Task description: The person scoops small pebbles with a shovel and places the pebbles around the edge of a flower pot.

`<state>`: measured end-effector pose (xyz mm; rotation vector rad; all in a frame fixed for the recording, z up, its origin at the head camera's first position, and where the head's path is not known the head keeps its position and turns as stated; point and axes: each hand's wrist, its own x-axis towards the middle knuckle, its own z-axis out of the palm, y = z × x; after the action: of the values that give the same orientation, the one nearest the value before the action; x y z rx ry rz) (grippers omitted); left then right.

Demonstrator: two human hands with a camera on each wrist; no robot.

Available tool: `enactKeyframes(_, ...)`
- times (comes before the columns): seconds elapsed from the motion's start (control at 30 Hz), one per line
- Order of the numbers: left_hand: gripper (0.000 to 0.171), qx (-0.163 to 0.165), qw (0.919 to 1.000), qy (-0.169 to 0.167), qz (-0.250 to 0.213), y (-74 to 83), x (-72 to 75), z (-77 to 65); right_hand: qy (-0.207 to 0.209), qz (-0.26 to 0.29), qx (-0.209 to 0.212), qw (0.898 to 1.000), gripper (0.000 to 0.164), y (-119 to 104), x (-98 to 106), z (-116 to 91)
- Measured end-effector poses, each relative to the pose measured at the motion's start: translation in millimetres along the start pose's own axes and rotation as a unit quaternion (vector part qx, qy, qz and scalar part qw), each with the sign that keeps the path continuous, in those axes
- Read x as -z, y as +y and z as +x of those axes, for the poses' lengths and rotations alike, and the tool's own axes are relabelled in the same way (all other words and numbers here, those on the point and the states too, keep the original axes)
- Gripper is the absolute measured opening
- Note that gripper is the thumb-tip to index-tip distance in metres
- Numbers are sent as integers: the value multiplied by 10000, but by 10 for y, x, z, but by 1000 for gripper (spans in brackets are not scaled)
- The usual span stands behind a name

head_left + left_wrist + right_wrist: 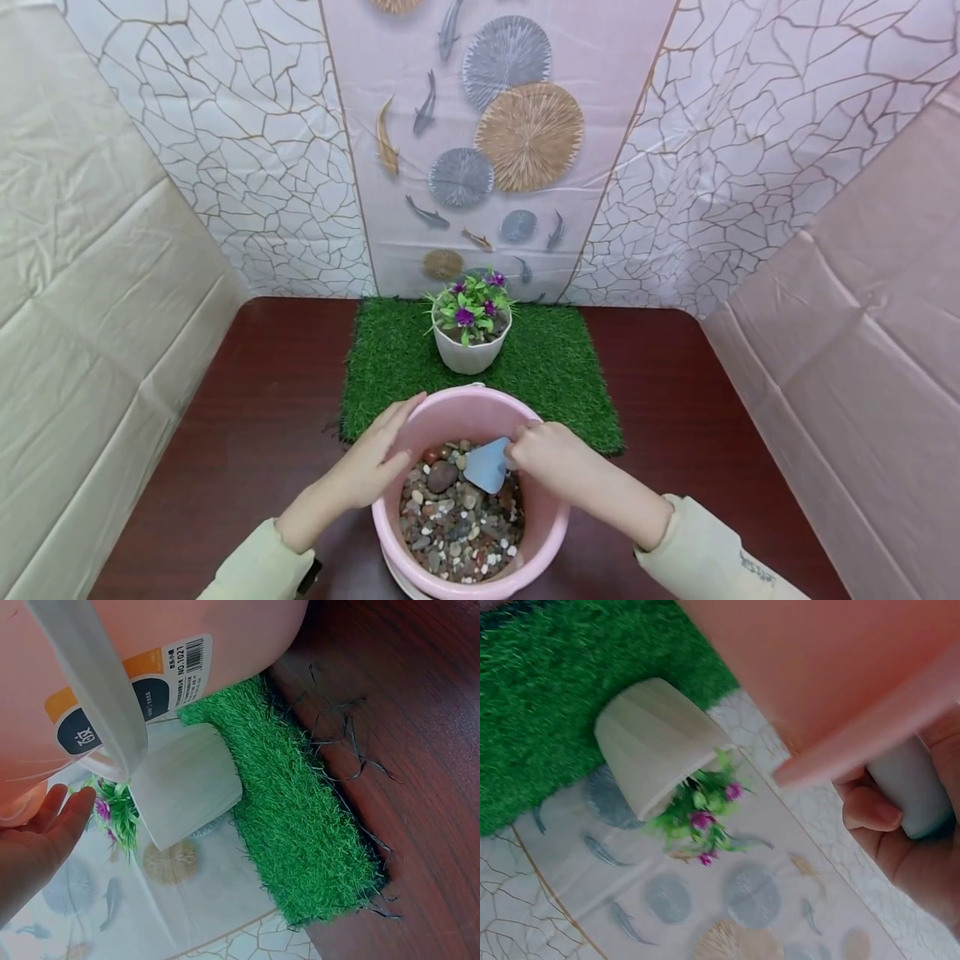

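Observation:
A pink bucket (551,546) holds several mixed pebbles (461,529). My right hand (551,458) grips the handle (911,787) of a small trowel with a light blue blade (487,465). That blade is inside the bucket, over or touching the stones; I cannot tell which. My left hand (371,462) rests at the bucket's left rim with its fingers extended. In the left wrist view, the fingers (67,821) lie along the rim, and the bucket's white carrying handle (105,690) hangs down its labelled side.
Behind the bucket, a white pot (468,357) of purple flowers (465,317) stands on a green turf mat (558,358). The mat lies on a dark red-brown table (675,392). Patterned cloth (525,150) hangs at the back, and pale panels (870,317) enclose both sides.

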<state>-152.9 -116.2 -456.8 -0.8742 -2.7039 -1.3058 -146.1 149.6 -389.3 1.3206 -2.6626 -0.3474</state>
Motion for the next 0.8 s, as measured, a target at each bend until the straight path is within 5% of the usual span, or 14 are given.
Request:
enactKeyframes(0.13,69,3,10000,-74,-7,4,-2,7,207,145,175,9995,9,24,70,-10)
enactKeyframes(0.3,68,46,10000,-68,28,2,0,9,637,441,907,9929,14,8,29,35)
enactKeyframes(0.53,71,2,10000,3,32,-6,-2,14,507,898,1406,9847,9,-54,-106,119)
enactKeyframes(0.8,71,55,10000,5,-6,-8,-2,7,525,791,1628,9821,9,-25,-183,135)
